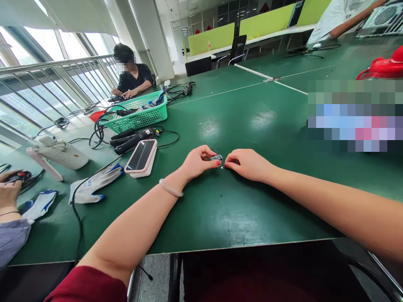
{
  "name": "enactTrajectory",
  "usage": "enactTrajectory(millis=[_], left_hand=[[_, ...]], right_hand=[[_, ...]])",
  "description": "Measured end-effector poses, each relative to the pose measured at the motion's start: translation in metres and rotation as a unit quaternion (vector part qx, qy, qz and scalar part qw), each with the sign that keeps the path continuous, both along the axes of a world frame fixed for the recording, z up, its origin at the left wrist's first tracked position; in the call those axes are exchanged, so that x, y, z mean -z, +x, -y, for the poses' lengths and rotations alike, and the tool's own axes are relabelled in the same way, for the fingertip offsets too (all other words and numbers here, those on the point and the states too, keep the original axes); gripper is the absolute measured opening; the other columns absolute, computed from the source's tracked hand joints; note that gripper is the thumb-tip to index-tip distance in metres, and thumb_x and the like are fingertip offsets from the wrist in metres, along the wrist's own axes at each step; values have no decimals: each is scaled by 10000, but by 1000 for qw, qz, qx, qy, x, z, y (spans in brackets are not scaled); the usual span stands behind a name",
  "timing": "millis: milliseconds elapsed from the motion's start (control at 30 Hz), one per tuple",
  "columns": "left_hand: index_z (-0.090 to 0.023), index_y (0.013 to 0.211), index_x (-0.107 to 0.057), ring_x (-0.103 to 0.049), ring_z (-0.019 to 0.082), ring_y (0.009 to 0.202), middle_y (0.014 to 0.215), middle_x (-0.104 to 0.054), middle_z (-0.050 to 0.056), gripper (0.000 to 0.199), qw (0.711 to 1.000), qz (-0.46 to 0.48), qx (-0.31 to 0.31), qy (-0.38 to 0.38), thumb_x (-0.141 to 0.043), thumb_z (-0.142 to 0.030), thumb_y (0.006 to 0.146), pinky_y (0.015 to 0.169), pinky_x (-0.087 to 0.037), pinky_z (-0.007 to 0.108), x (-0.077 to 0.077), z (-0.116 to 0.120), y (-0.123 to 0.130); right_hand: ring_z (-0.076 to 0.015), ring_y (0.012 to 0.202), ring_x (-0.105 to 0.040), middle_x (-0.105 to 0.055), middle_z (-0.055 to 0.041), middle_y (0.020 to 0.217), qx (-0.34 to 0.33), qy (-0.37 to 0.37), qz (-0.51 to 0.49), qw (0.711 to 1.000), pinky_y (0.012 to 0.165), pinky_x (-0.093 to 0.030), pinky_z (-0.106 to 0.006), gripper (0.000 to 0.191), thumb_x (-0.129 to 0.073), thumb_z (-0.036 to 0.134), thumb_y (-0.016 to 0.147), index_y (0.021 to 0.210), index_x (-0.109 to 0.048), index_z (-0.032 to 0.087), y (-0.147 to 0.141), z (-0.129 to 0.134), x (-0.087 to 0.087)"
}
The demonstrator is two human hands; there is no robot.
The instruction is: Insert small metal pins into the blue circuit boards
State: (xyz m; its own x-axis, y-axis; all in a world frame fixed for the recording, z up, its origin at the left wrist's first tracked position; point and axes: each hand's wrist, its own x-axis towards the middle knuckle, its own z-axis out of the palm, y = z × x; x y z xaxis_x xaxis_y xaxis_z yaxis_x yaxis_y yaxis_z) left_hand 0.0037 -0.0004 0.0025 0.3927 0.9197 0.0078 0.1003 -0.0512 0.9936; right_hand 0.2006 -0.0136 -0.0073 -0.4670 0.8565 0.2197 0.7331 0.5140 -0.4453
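Note:
My left hand (203, 162) is closed, pinching a small dark piece with pale markings (216, 157) between thumb and fingertips. Its exact kind is too small to make out. Just to the right, my right hand (247, 163) has its fingertips pressed together on a tiny pale piece (223, 167), whose lower end pokes out on the left. A short gap separates the two hands. Both are low over the green tabletop (239, 209), near its front edge.
On the left are a phone (141, 156) on a white box, gloves (94, 184), black corded tools (134, 140), a green basket (138, 113) and a white device (61, 153). One person's hands (11, 188) work at far left; another person (132, 77) sits beyond the basket.

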Motion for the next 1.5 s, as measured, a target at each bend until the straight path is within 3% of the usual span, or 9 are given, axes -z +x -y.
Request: enactTrajectory(millis=[233,433,800,1033,1333,1500], left_hand=[[-140,740,-519,-616,112,674,776,-677,32,387,997,-63,-6,38,-813,-274,527,661,-461,270,5,-2,-1],[-157,730,-529,-625,151,739,824,-684,42,390,983,-154,-14,95,-807,-346,533,696,-464,300,7,-1,-2],[-161,710,-522,-583,130,709,774,-642,6,381,978,-170,9,119,-801,-353,536,683,-443,284,0,7,4],[-133,767,-527,-610,118,698,787,-659,24,342,994,-82,2,67,-787,-234,570,696,-467,286,2,2,2],[-106,936,-637,-654,123,768,818,-712,51,341,997,39,16,-72,-763,-157,623,840,-491,319,0,4,5],[-103,960,-646,-653,121,774,845,-712,66,304,994,21,33,-102,-718,-132,666,866,-497,336,0,3,4]], right_hand=[[-149,675,-575,-641,-13,739,-7,18,4,1000,622,-429,-272,120,-576,222,793,697,-646,203,2,-2,2],[-151,648,-556,-629,-21,722,58,86,-73,992,606,-422,-280,133,-552,211,803,699,-634,198,3,1,-2],[-158,736,-585,-648,-29,815,8,95,-83,992,653,-434,-281,133,-539,219,836,776,-656,202,-6,11,-3],[-144,696,-578,-654,-25,845,16,102,-90,991,617,-427,-268,161,-575,266,831,938,-680,206,0,9,-4],[-148,701,-588,-647,-23,852,43,119,-36,991,602,-404,-267,223,-584,418,834,810,-634,201,-8,13,0],[-144,730,-590,-640,-8,879,29,111,-11,993,620,-401,-264,183,-590,392,836,822,-627,212,-7,11,3]])
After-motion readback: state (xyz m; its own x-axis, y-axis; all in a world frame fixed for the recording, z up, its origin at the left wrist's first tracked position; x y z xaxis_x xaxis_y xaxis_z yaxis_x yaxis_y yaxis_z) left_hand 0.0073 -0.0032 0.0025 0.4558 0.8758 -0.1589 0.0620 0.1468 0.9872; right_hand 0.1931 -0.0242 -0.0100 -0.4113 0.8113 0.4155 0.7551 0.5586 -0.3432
